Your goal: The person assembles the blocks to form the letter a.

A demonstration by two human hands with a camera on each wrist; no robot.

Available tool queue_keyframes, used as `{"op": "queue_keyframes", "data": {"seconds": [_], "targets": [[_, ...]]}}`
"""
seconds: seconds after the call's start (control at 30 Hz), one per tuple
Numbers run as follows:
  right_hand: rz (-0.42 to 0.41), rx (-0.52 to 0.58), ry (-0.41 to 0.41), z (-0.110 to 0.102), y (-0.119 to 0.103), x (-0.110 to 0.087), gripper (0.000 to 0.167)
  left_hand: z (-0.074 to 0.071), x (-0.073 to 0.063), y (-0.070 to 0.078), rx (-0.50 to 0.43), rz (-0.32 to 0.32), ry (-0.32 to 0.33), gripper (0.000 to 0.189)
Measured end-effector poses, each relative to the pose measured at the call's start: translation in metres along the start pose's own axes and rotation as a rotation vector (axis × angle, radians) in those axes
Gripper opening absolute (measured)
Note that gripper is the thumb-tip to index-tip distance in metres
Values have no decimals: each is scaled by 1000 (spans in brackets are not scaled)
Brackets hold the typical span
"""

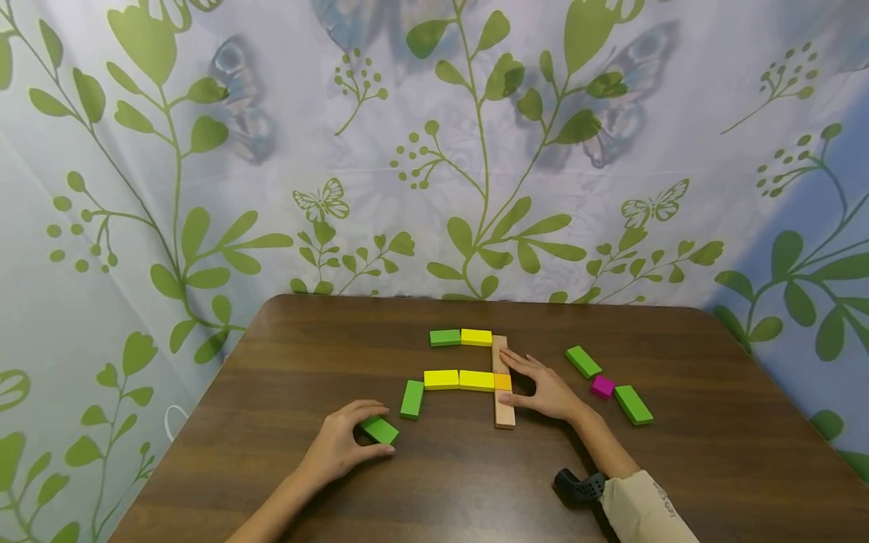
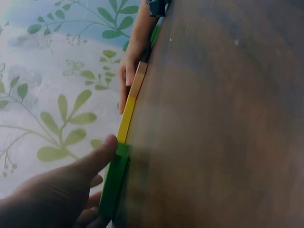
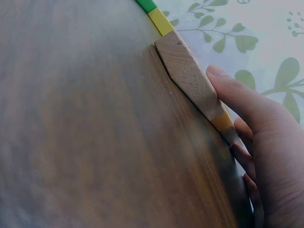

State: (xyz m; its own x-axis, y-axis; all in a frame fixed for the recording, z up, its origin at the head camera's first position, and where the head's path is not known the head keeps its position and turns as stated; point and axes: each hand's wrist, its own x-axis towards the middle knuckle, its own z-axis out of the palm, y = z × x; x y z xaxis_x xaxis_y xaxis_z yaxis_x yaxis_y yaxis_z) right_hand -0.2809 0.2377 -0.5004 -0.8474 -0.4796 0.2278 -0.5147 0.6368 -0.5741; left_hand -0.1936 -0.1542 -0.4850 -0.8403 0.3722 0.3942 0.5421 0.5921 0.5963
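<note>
In the head view my left hand (image 1: pixel 342 441) pinches a green block (image 1: pixel 379 430) lying flat on the table, thumb on the near side and fingers on the far side. My right hand (image 1: pixel 546 388) rests its fingertips along a column made of a far wooden block (image 1: pixel 500 353), a small orange block (image 1: pixel 502 382) and a near wooden block (image 1: pixel 505 413). Its thumb touches the near wooden block. Two yellow blocks (image 1: pixel 442 380) run left from the orange one, ending beside a slanted green block (image 1: pixel 411 400). Farther back, another yellow block (image 1: pixel 477 338) meets the column's far end.
A green block (image 1: pixel 445 338) continues the back row to the left. Right of my right arm lie a green block (image 1: pixel 583 362), a magenta block (image 1: pixel 603 387) and another green block (image 1: pixel 634 405). A black strap (image 1: pixel 579 486) circles the right wrist. Behind the brown table (image 1: pixel 434 498) hangs a leaf-patterned curtain (image 1: pixel 380 166).
</note>
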Motion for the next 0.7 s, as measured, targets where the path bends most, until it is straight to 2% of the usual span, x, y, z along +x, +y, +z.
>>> {"op": "queue_keyframes", "data": {"seconds": [0.17,0.37,0.53,0.7], "targets": [[3,1,-1,0,-1,0,80,-12,2,-13,-47,30,-64,61],[-5,2,5,0,2,0,80,-23,5,-26,-90,42,-148,57],[4,-4,7,1,3,1,80,-26,6,-29,-100,66,-179,45],[10,-3,8,2,3,0,80,-22,7,-24,-92,101,-213,41]]}}
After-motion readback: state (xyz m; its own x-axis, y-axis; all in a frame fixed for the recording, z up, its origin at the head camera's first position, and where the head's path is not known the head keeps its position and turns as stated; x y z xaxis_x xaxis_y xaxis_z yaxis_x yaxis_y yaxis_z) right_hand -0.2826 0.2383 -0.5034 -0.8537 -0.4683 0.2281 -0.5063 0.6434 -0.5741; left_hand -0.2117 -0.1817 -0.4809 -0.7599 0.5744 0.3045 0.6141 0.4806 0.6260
